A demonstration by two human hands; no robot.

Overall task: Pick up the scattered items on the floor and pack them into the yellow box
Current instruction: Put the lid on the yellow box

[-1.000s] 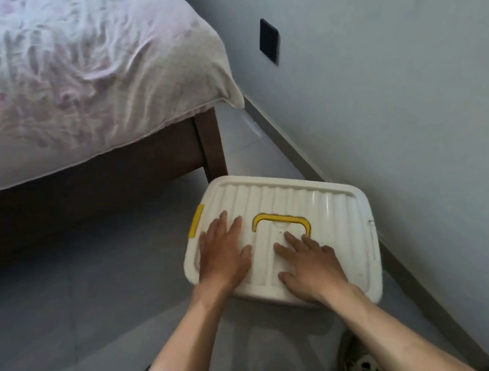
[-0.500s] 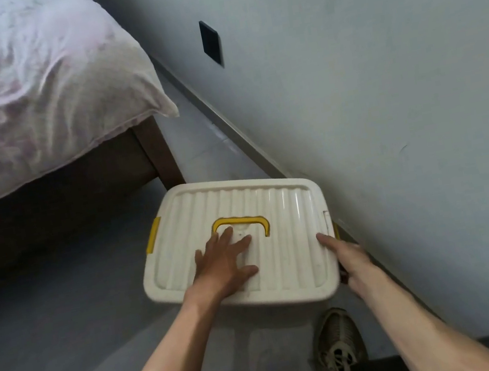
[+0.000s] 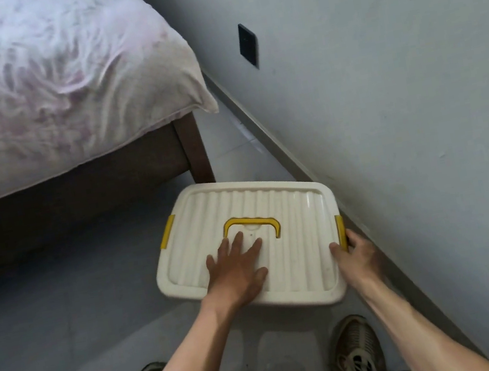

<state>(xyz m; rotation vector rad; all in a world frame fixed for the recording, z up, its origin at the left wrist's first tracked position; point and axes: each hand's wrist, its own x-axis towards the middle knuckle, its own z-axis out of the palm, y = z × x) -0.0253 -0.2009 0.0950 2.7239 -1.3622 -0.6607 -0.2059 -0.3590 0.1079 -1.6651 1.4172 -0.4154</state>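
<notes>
The box point(image 3: 292, 206) sits on the floor beside the wall, covered by a ribbed cream lid with a yellow handle point(image 3: 251, 221) and yellow side latches. My left hand point(image 3: 238, 270) lies flat on the lid just below the handle, fingers spread. My right hand point(image 3: 356, 252) is at the lid's right edge, thumb on top and fingers curled round the right yellow latch point(image 3: 341, 232). The left latch point(image 3: 167, 232) is down against the box side. No scattered items show on the floor.
A bed point(image 3: 60, 96) with a pale floral sheet and dark wooden frame stands at the left, its leg point(image 3: 197, 151) just behind the box. The grey wall point(image 3: 399, 94) with a black socket point(image 3: 247, 45) runs close on the right. My shoes point(image 3: 356, 351) stand below the box.
My right hand left the lid's top and went to the right edge, where it now grips the yellow latch. My left hand slid slightly toward the lid's middle. The view shifted.
</notes>
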